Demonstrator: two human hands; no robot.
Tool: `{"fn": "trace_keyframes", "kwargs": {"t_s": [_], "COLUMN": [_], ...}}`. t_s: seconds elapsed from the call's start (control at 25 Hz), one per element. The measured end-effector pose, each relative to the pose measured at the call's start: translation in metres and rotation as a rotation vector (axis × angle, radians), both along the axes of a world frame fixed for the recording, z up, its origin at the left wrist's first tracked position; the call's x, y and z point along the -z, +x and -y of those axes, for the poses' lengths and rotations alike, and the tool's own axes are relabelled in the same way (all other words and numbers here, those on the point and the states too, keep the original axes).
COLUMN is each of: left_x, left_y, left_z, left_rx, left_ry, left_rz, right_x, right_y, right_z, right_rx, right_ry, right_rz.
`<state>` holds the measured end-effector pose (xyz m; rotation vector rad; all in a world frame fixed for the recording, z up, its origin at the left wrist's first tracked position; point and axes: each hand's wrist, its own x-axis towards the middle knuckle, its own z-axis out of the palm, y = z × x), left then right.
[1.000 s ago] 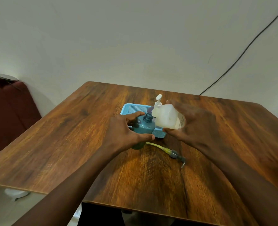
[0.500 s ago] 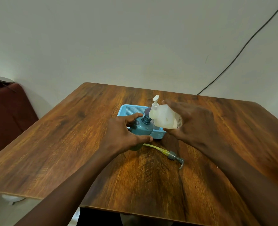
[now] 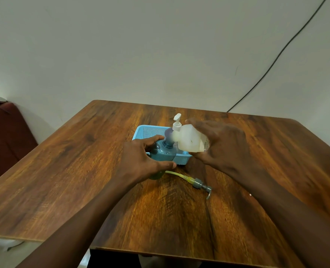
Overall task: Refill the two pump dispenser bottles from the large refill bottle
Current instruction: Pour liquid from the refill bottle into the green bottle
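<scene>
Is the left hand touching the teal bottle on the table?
Touching. The head view shows the left hand wrapped around the teal bottle, thumb across its front and fingers on its far shoulder.

2 hands in view: left hand (image 3: 140,161) and right hand (image 3: 221,146). 3 bottles approx: 1 teal bottle (image 3: 165,151), 1 white refill bottle (image 3: 191,141), plus 1 white pump dispenser (image 3: 176,122) behind, mostly hidden, so body can't be made out. 1 loose pump head w/ yellowish tube (image 3: 197,183). 1 blue basket (image 3: 150,132). 1 wooden table (image 3: 82,171). 1 black cable (image 3: 276,57) on wall.
</scene>
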<state>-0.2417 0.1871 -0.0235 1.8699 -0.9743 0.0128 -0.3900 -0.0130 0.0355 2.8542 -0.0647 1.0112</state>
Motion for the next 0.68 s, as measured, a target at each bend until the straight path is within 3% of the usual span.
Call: {"fn": "trace_keyframes", "kwargs": {"t_s": [0.68], "left_x": [-0.0071], "left_y": [-0.0082], "left_z": [0.0041], "left_rx": [0.028], "left_ry": [-0.002], "left_rz": [-0.007], "right_x": [-0.0053], "right_y": [-0.0066], "right_z": [0.0021], "right_rx": [0.029], "right_ry": [-0.040], "right_rz": [0.030]}}
